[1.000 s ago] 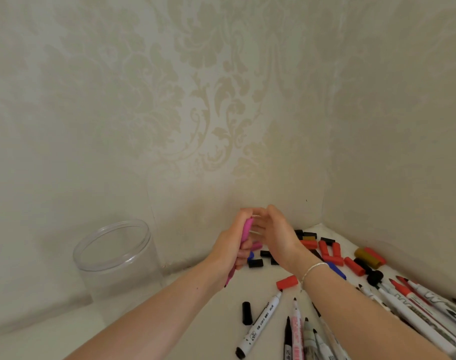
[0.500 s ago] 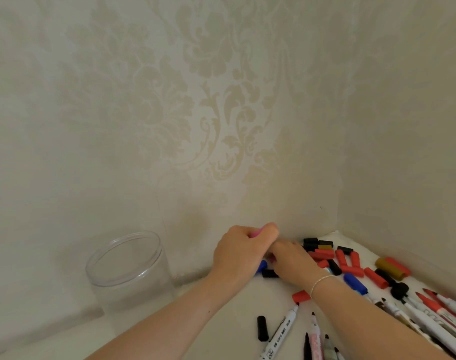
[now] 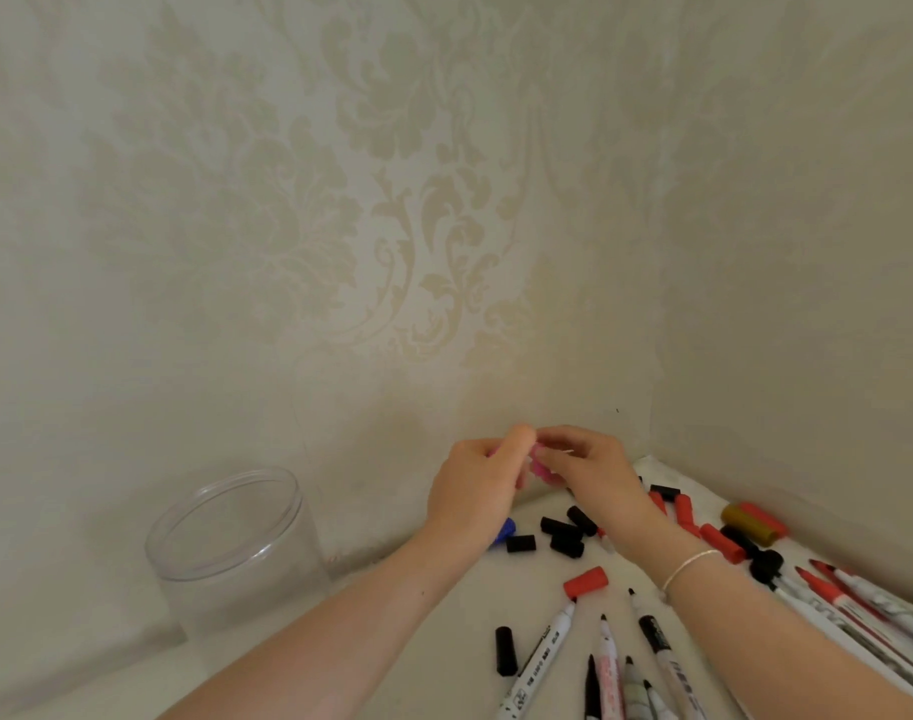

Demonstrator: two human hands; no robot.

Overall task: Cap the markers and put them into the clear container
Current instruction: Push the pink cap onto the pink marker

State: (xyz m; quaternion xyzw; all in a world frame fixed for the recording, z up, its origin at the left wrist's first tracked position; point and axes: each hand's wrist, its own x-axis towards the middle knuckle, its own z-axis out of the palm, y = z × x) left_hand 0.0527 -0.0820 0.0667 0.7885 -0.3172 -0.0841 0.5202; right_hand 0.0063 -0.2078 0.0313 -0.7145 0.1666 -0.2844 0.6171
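Note:
My left hand (image 3: 475, 485) grips a pink marker, mostly hidden in the fist. My right hand (image 3: 589, 470) pinches a pink cap (image 3: 540, 466) at the marker's end, between both hands above the table. The clear container (image 3: 231, 543) stands open and upright to the left, apart from both hands. Several uncapped markers (image 3: 540, 662) lie at the front, with a loose red cap (image 3: 585, 582) and black caps (image 3: 563, 535) scattered nearby.
A white table (image 3: 444, 605) sits in a corner of two patterned walls. More red caps (image 3: 719, 543), a gold cap (image 3: 748, 522) and red-tipped markers (image 3: 859, 600) lie along the right wall. A blue cap (image 3: 504, 530) peeks out below my left wrist.
My right hand rose from the pile of caps with a pink cap and met my left hand, which has kept its grip on the pink marker.

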